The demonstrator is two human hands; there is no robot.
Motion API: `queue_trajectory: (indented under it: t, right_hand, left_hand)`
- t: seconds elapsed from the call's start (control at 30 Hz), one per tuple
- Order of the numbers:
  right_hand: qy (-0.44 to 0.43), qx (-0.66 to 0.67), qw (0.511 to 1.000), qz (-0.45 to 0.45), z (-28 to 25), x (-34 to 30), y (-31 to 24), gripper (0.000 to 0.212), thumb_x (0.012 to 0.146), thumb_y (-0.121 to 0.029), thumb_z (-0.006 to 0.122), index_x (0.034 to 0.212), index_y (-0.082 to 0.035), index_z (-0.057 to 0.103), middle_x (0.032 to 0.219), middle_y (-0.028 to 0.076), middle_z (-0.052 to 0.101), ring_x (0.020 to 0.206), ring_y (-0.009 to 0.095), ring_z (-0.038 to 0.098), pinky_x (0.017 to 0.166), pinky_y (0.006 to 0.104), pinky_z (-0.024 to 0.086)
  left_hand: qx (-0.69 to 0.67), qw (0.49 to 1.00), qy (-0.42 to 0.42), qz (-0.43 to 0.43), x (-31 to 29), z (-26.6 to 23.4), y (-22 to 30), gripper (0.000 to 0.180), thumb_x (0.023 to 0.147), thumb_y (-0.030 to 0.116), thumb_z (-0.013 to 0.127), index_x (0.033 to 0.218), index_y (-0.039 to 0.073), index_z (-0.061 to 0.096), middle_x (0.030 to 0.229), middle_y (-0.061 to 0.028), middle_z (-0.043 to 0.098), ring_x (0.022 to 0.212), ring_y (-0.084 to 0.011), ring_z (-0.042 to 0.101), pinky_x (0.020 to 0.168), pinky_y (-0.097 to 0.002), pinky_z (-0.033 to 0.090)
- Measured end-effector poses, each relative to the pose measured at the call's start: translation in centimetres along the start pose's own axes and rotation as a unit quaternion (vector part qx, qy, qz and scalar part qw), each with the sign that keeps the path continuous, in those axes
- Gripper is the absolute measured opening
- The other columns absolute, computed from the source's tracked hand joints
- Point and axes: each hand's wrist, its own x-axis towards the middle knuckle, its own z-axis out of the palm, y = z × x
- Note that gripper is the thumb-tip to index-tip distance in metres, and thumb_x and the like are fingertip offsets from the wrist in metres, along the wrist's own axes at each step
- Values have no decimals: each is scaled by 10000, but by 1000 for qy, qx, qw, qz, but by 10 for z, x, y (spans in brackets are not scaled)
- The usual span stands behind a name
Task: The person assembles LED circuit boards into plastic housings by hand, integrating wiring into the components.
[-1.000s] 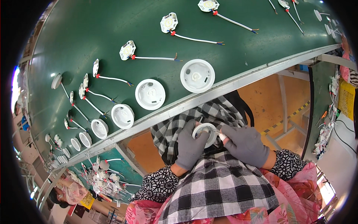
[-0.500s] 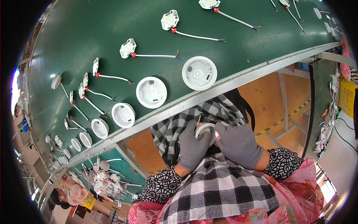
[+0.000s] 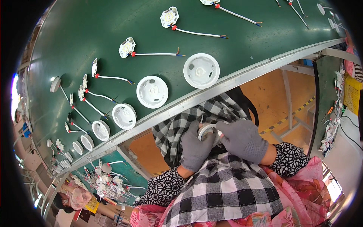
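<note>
Over my lap, in front of the table edge, my left hand (image 3: pixel 196 147) in a grey glove is closed round a white round lamp housing (image 3: pixel 201 132), tilted on its side. My right hand (image 3: pixel 244 140), also gloved in grey, is closed at the housing's right side, thumb and finger against it. Between them they hide most of the housing and whatever lies inside it. White round housings (image 3: pixel 152 92) of the same kind stand in a row along the near table edge. Beyond them lie octagonal LED boards (image 3: pixel 127 47) with white cables, red clips and bare wire ends.
The green table (image 3: pixel 242 49) ends in a metal rail (image 3: pixel 249 75) just ahead of my hands. A pile of wired boards (image 3: pixel 104 179) lies on a lower green surface at left. Another person (image 3: pixel 75 198) sits at far left. More parts (image 3: pixel 331 128) lie on a bench at right.
The table and its parts have shifted slightly up and left in view. My right hand has tilted slightly at the housing; both hands stay on it.
</note>
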Motion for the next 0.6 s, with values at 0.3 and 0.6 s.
queue_trajectory:
  t: [0.3, 0.6]
  right_hand:
    - [-63, -136, 989, 12, -31, 0, -12, 134, 880, -186, 594, 934, -65, 578, 645, 91, 618, 575, 284, 645, 527, 384, 491]
    - [19, 388, 914, 116, 7, -9, 21, 459, 864, -385, 658, 1146, -27, 599, 855, 140, 659, 764, 191, 651, 709, 350, 494]
  left_hand:
    - [-142, 986, -63, -54, 5, -10, -3, 232, 857, 140, 607, 1019, -25, 603, 841, -116, 678, 756, -165, 659, 676, -291, 521]
    - [-383, 914, -75, -110, -2, -19, 37, 314, 969, 148, 466, 1215, -22, 561, 1090, -94, 619, 952, -143, 609, 834, -273, 498]
